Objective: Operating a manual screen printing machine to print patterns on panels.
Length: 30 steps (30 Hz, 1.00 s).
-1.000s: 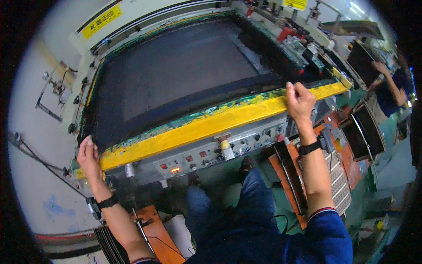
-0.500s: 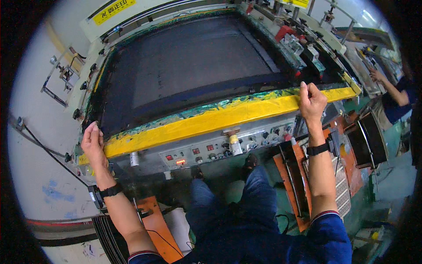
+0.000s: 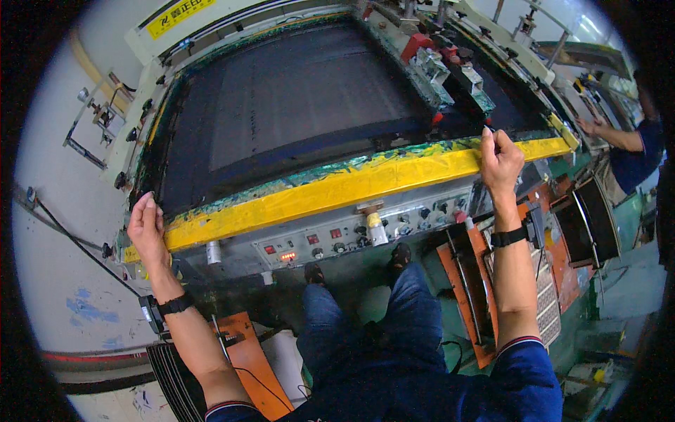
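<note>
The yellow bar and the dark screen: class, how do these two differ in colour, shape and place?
Colour: the bar is bright yellow; the screen is nearly black.
Shape: the bar is long and narrow; the screen is broad.
Place: the bar runs along the near side, by the person's hands; the screen lies beyond it.
Shared: green smears line the border between them.

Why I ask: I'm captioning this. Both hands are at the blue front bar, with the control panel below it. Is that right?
Not quite: the front bar is yellow, not blue, as the head view shows. The left hand and right hand are at it, with the control panel below.
</note>
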Tool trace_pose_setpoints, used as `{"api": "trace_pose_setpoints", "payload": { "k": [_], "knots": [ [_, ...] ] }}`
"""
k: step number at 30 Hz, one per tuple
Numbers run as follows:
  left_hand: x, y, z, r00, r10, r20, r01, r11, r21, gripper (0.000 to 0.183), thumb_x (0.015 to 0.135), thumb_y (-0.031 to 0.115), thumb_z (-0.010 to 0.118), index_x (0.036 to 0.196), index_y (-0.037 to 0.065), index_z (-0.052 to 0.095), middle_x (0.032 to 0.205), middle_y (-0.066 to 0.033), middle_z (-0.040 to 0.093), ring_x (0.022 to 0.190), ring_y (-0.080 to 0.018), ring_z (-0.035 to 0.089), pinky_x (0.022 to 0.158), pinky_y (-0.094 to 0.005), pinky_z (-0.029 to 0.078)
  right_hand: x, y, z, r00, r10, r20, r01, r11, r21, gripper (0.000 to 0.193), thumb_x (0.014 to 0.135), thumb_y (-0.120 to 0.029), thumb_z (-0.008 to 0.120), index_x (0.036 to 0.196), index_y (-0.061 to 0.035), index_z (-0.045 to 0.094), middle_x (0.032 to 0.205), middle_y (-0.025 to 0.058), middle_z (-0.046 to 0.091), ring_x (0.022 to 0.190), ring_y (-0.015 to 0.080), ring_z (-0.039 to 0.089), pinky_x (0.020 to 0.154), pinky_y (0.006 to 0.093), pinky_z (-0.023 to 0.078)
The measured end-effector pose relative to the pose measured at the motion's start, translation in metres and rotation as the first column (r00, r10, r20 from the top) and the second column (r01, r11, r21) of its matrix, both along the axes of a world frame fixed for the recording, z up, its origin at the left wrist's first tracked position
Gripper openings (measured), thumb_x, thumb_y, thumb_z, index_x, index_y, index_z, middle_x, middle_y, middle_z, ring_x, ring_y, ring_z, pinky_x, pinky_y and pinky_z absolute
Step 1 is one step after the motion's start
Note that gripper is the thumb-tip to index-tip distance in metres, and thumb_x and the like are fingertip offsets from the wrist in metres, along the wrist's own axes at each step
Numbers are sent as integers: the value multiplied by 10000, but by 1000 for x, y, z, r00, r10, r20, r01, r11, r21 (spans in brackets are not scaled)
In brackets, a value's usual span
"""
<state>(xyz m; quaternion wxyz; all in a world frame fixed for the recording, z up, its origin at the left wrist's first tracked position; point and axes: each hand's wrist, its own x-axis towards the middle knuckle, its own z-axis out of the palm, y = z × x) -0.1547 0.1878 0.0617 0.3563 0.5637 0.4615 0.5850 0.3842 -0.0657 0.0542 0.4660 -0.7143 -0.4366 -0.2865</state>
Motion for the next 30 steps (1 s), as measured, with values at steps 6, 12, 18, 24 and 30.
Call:
{"api": "trace_pose_setpoints", "payload": {
  "k": [6,12,18,24,30],
  "knots": [
    [-3,1,0,1000,-2,-12,2,1000,-20,220,913,155,608,1099,45,646,759,38,563,593,-6,422,502,-140,294,-1,0,0,999,-8,31,8,1000,0,347,873,-211,630,606,-36,495,498,107,441,417,193,382,430,333,314],
    [-2,1,0,1000,-6,-12,6,1000,1,217,915,145,602,1099,39,646,751,35,557,597,-13,420,506,-146,300,-1,0,1,1000,-3,16,3,1000,-1,346,873,-208,629,606,-36,492,501,110,447,419,200,388,431,329,316],
    [-1,2,-2,999,4,-39,-3,1000,20,219,917,141,595,1103,35,643,748,32,553,596,-18,417,508,-153,303,-3,-1,3,999,-19,25,19,1000,-1,355,873,-226,630,604,-37,494,501,110,439,416,205,396,435,339,322],
    [-4,2,-3,998,28,-63,-27,1000,11,242,905,155,613,1115,39,640,739,41,547,583,-15,408,508,-159,303,-3,-1,2,991,-71,113,77,996,-48,345,853,-209,607,577,-50,474,526,150,472,468,331,482,446,403,352],
    [-6,7,-4,997,-20,-78,21,1000,9,256,922,175,595,1141,45,625,816,58,543,690,-15,450,588,-153,347,1,-2,0,987,-70,145,71,997,-2,327,835,-234,597,576,-68,487,557,152,507,524,343,541,465,430,382]
  ]
}}
